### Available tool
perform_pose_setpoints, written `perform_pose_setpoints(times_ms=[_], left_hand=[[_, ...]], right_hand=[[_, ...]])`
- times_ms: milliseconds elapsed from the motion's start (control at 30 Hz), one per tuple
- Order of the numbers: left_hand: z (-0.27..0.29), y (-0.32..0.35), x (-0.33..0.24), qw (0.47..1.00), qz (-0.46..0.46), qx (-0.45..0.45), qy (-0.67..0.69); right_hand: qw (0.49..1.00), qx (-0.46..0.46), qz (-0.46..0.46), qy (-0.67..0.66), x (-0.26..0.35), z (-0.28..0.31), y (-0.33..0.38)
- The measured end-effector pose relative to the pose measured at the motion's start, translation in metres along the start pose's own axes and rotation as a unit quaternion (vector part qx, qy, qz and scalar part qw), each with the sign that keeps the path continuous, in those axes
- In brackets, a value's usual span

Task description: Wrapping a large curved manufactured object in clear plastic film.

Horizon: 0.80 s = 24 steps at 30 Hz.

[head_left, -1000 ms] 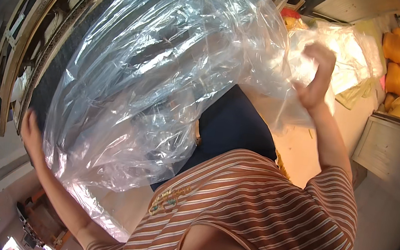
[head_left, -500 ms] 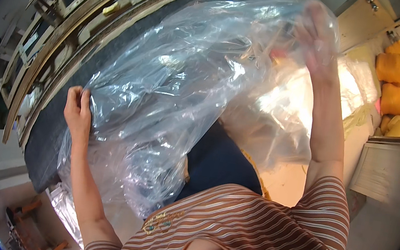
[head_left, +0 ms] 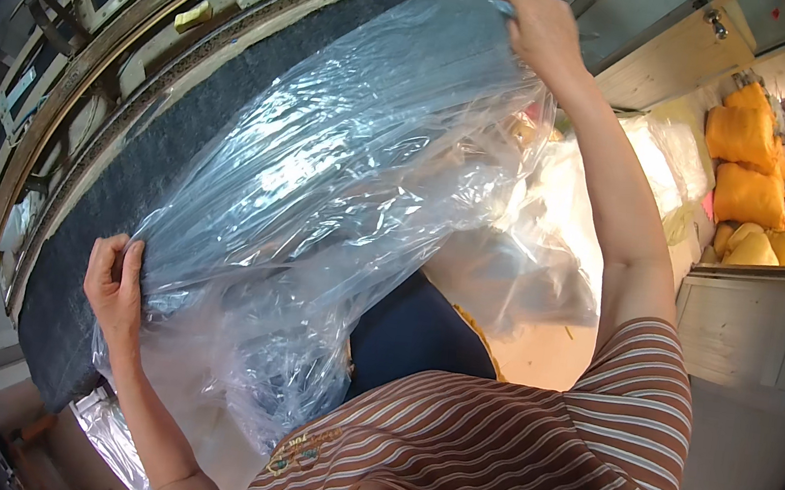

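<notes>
A large sheet of clear plastic film [head_left: 295,158] stretches between my hands over a dark, padded-looking work surface [head_left: 111,198]. My left hand [head_left: 115,283] pinches the film's edge near the surface's left end. At the far right end, my right hand [head_left: 545,29] grips the opposite corner, its fingertips partly turned away. Between them the far edge is pulled fairly straight, while the nearer part of the film hangs in loose, shiny folds toward my body. Whether it is one layer or a bag, I cannot tell.
Beyond the surface runs a long wood and metal frame [head_left: 81,125] with a yellow piece [head_left: 194,16] on it. More plastic film [head_left: 567,199] lies bunched on the right. Orange bundles [head_left: 751,198] are stacked on a cabinet [head_left: 749,327] farther right.
My right hand has come down and left, onto the surface's far end, and the film has flattened and tightened. My left hand has shifted slightly left and nearer, still pinching the edge.
</notes>
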<state>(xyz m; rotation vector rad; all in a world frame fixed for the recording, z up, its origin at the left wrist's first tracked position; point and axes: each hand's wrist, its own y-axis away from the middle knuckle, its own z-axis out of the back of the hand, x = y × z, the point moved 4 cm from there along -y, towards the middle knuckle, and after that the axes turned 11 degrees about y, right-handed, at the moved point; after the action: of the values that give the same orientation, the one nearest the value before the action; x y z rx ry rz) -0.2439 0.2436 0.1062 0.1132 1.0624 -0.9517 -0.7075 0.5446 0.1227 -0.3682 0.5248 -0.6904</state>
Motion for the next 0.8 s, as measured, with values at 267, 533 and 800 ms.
perform_pose_setpoints(times_ms=[267, 533, 800], left_hand=[[0.137, 0.059, 0.03, 0.971, -0.014, -0.206, -0.121], [0.136, 0.158, -0.035, 0.905, -0.154, -0.151, -0.368], [0.11, 0.239, 0.003, 0.955, 0.03, -0.147, -0.255]], right_hand=[[0.98, -0.071, 0.113, -0.147, 0.113, 0.045, 0.067], [0.99, -0.038, 0.089, -0.106, 0.112, 0.045, 0.029], [0.943, 0.02, -0.025, -0.332, 0.1, 0.027, 0.0]])
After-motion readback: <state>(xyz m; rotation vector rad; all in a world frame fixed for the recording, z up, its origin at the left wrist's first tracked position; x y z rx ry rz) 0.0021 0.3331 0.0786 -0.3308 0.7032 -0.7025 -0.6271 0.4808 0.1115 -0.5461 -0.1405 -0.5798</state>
